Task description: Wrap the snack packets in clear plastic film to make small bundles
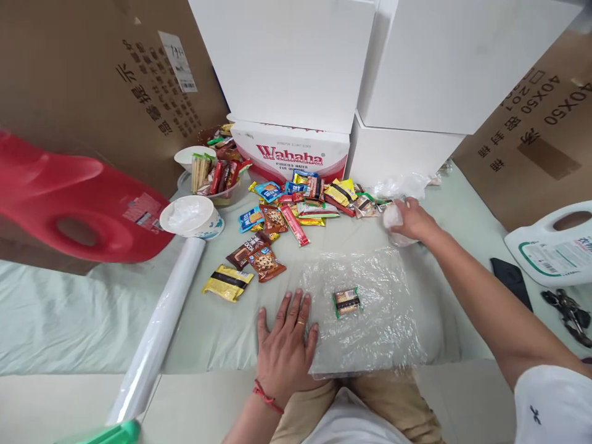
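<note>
Two bare hands work at the cloth-covered bench (222, 336): the left hand (284, 336) lies flat near the front edge, its grip spread and holding nothing, while the right hand (413, 221) curls its grip around a whitish plastic-wrapped lump (393, 217) towards the back right corner. What that lump contains is hard to make out, and its far side is hidden by fingers. One small green-ended biscuit packet (347, 302) lies on a crinkled clear film sheet (379, 336) that reaches the front edge; the sheet's border by the left fingers is difficult to trace. Packets overlap in a snack heap (314, 203), several partly covered, before the Wahaha carton (291, 151) at the back. A red jug (87, 203), cut off at the left, blocks part of a brown cardboard box (157, 37); a white jug (555, 243) is cropped opposite, near keys (568, 314) by the right edge. Left of the heap stand a paper bowl (197, 219) and a film roll (161, 320) jutting past the front edge.
</note>
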Demonstrator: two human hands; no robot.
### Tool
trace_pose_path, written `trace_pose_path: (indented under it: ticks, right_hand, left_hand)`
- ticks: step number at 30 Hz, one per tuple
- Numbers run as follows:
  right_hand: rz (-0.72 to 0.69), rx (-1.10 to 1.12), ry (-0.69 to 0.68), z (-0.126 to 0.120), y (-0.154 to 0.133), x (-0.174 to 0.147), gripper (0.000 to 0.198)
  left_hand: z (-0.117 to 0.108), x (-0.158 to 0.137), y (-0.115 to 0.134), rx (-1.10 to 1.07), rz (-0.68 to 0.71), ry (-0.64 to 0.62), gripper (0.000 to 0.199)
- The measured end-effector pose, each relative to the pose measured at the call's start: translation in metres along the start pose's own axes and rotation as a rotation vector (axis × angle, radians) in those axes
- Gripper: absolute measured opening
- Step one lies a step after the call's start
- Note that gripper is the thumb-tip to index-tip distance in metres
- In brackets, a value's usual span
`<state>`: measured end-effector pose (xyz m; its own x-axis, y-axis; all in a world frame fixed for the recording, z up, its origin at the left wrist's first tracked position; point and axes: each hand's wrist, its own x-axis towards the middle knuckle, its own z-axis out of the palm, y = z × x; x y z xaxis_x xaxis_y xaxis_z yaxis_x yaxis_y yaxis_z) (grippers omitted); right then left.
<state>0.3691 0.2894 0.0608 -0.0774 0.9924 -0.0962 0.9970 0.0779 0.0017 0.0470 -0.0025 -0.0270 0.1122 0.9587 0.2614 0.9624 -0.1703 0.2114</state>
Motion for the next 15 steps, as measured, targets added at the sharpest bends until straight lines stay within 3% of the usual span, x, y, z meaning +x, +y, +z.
trace_pose_path:
  ticks: [2,5,8,11,15]
  right_hand:
    - [-0.049,0.03,0.051,-0.011,0.001,0.012,0.095]
    - [-0.327,-0.028,0.171,-0.024,-0.025,0.038,0.062]
    - [-0.532,-0.196,0.012,-0.024,-0.06,0.064,0.05]
    - [-0.514,-0.275,-0.107,-0.018,-0.079,0.079,0.049]
    - [-0.495,-0.203,-0.069,-0.031,-0.073,0.071,0.059]
  left_hand:
    - [0.0,0.001,0.0,-0.011,0.001,0.009,0.064]
    - [-0.001,0.002,0.0,-0.018,0.004,0.022,0.067]
    - [-0.002,0.002,0.0,-0.012,0.007,0.023,0.068]
    - [-0.002,0.002,0.0,-0.005,0.0,0.018,0.066]
    - [-0.001,0.002,0.001,-0.011,-0.015,-0.001,0.062]
